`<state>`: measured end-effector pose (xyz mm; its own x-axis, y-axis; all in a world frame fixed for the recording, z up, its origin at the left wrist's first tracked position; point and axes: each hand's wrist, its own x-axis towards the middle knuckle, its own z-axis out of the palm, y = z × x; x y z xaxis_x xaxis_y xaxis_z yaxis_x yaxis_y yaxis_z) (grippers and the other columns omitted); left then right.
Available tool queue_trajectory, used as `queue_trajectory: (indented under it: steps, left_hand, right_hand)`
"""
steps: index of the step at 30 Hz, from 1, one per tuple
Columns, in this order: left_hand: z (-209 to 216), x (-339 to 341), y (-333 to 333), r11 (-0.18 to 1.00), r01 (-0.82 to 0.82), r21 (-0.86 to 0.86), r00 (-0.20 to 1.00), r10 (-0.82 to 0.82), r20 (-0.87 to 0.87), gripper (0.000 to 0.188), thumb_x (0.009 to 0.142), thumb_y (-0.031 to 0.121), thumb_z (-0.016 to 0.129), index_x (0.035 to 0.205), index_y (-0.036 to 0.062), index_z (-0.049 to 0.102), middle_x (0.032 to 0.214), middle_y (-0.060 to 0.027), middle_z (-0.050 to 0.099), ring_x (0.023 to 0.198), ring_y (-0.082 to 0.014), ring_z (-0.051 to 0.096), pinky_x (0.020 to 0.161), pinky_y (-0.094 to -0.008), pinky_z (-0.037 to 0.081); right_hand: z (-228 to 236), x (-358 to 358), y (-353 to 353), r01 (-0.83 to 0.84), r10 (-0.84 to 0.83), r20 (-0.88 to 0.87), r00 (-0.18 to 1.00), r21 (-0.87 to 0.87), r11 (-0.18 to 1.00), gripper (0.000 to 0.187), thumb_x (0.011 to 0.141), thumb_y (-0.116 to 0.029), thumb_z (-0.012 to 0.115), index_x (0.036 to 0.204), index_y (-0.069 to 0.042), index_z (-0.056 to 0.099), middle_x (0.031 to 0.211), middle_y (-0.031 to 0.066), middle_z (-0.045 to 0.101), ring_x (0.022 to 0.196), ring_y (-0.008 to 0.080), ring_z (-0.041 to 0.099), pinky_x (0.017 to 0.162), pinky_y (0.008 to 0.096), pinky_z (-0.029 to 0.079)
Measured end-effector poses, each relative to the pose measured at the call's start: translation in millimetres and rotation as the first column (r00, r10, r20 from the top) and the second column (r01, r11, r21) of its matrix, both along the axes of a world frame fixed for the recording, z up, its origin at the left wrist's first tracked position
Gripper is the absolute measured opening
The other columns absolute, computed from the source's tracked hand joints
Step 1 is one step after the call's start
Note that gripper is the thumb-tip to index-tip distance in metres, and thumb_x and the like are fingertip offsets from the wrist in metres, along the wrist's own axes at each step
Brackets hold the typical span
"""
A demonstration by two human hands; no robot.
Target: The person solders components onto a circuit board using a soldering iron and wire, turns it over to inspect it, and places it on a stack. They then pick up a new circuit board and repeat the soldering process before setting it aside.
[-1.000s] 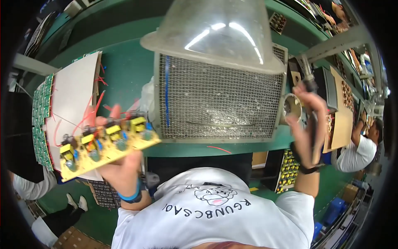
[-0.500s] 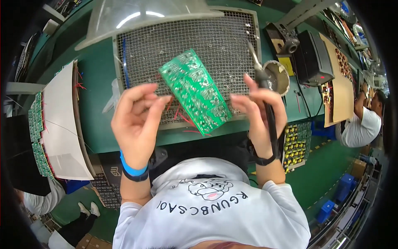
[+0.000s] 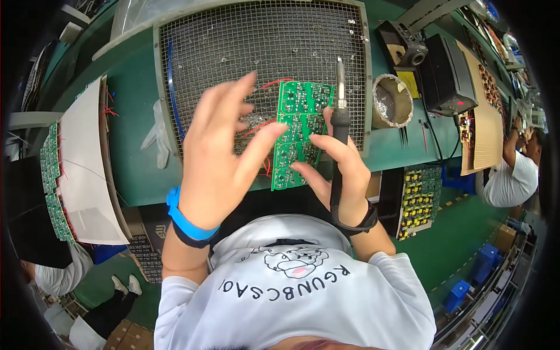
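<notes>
A workshop with a green floor (image 3: 431, 248) surrounds a long green workbench (image 3: 137, 186), on which a framed wire-mesh panel (image 3: 262, 41) spreads in front of the person. To its right stands a black box-shaped unit (image 3: 449, 76) showing a small red light; to its left lies a pale sheet (image 3: 87, 169) beside more green boards (image 3: 51, 157). Between the forearms is the circuit board (image 3: 300, 134), green soldered face up, over the near part of the mesh; whether it rests there or is lifted, I cannot tell. Its long axis runs away from the person, the far end leaning slightly right. The left hand (image 3: 217, 146) is spread wide, its thumb tip at the board's left edge and the board lying to the right of its fingers. The right hand (image 3: 353, 181) is nearer: thumb and forefinger bend over the board's right half, set a little apart, while the same hand holds a soldering iron (image 3: 340, 119), tip pointing away, alongside the board's right edge. A round cup (image 3: 379, 116) sits right of the mesh, and thin red wires (image 3: 262, 125) trail from the board's left side. Dark printed lettering (image 3: 284, 291) and a line drawing cross the white shirt (image 3: 291, 318); marks on the board are too small to read.
</notes>
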<state>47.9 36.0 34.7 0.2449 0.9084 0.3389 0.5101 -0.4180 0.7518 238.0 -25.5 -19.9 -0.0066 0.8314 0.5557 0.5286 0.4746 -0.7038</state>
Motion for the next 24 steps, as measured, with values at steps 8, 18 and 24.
queue_trajectory:
  steps: [8, 18, 24]
  left_hand:
    - [17.2, 10.7, 38.5, 0.929, 0.277, -0.244, 0.959, -0.282, 0.016, 0.029, 0.089, 0.003, 0.068, 0.116, -0.0040, 0.062, 0.109, -0.0110, 0.061, 0.083, -0.0138, 0.066, 0.068, -0.0237, 0.055]
    - [9.5, -10.0, -15.3, 0.808, 0.289, -0.514, 0.766, 0.127, 0.630, 0.021, 0.095, 0.006, 0.063, 0.113, -0.0032, 0.056, 0.101, -0.0076, 0.064, 0.088, -0.0138, 0.068, 0.071, -0.0263, 0.059]
    - [-3.4, -11.9, -14.8, 0.898, 0.067, -0.435, 0.570, 0.323, 0.755, 0.023, 0.094, 0.004, 0.063, 0.114, -0.0024, 0.054, 0.098, -0.0084, 0.063, 0.086, -0.0123, 0.067, 0.070, -0.0250, 0.059]
  right_hand:
    - [-1.6, 4.7, -20.0, 0.036, -0.034, 0.032, 0.999, -0.060, 0.998, 0.062, 0.074, -0.006, 0.085, 0.125, 0.000, 0.050, 0.135, 0.0277, 0.055, 0.131, 0.0372, 0.051, 0.106, 0.0432, 0.044]
    - [-14.2, 11.6, -40.7, -0.181, 0.136, -0.245, 0.960, -0.174, 0.968, 0.070, 0.080, -0.010, 0.082, 0.134, -0.003, 0.038, 0.150, 0.0300, 0.036, 0.138, 0.0379, 0.042, 0.104, 0.0407, 0.045]
    - [4.7, 7.2, -18.8, -0.308, 0.290, -0.782, 0.552, 0.132, 0.942, 0.071, 0.080, 0.003, 0.077, 0.137, -0.002, 0.036, 0.153, 0.0262, 0.033, 0.134, 0.0356, 0.048, 0.102, 0.0392, 0.050]
